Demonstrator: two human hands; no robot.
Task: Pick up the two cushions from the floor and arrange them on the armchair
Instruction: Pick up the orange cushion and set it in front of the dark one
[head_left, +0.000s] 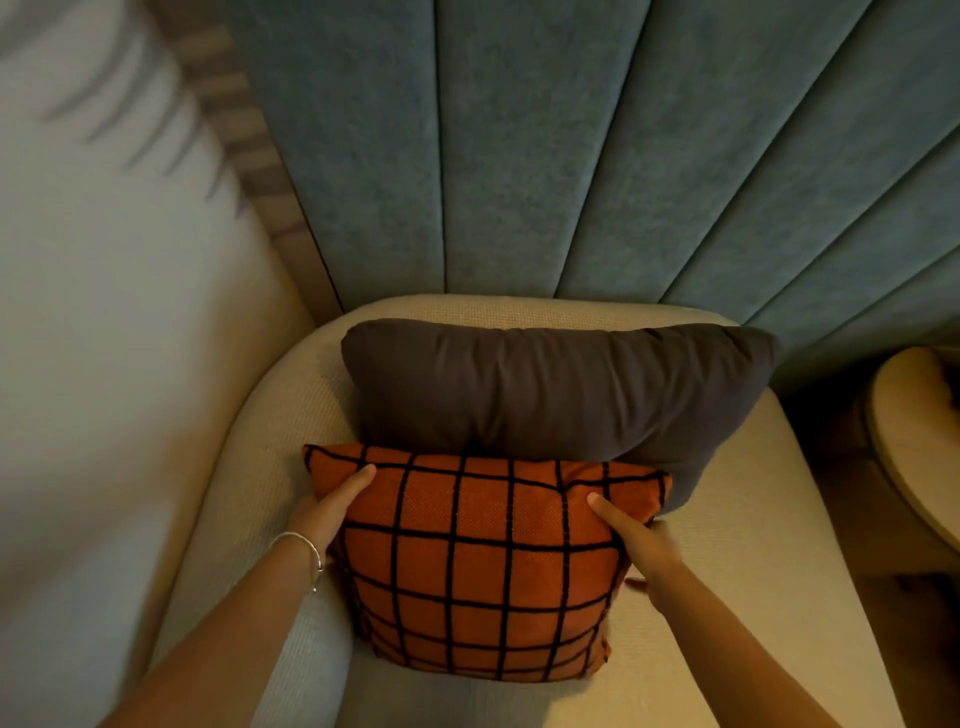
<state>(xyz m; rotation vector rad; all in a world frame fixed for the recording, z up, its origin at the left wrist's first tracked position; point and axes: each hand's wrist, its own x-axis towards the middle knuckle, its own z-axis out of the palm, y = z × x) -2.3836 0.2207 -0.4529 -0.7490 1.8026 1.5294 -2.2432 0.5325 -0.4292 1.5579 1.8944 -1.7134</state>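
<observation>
A dark grey cushion (550, 389) leans against the back of the cream armchair (779, 519). In front of it stands an orange cushion with a black grid pattern (478, 561), resting on the seat and leaning on the grey one. My left hand (327, 512) grips the orange cushion's upper left edge, thumb on its face. A thin bracelet circles that wrist. My right hand (636, 543) holds the upper right edge, thumb pressed into the fabric and fingers behind it.
A blue padded wall panel with vertical channels (519, 156) rises behind the armchair. A pale curtain (93, 312) hangs at the left. The rim of a round, light-coloured table (914, 452) shows at the right edge.
</observation>
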